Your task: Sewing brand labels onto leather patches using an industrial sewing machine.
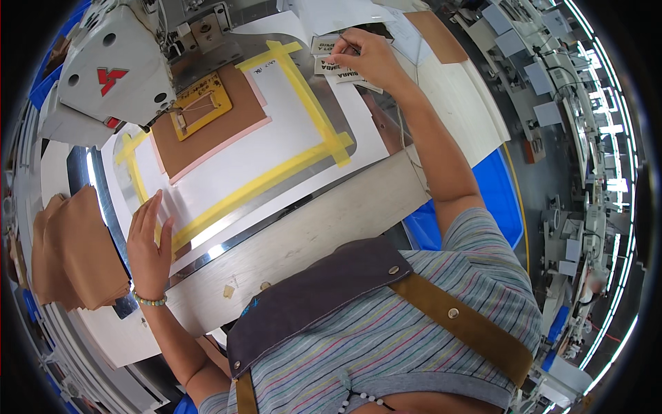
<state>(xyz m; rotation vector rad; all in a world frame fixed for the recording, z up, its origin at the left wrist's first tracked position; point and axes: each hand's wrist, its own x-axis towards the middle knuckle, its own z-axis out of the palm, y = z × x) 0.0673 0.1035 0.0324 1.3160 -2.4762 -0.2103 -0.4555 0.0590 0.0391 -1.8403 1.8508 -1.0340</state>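
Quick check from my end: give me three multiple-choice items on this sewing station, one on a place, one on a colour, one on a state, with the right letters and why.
1. Where does the left hand rest?
A. flat on the near-left edge of the white template
B. on the sewing machine head
C. on the blue bin

2. What colour is the tape framing the template?
A. red
B. yellow
C. green

3. What is the right hand doing?
A. lying open and flat
B. pinching at the small labels with its fingers
C. gripping scissors

Answers: A, its palm lies spread on the panel; B, the strips are yellow; B, fingertips close over the labels.
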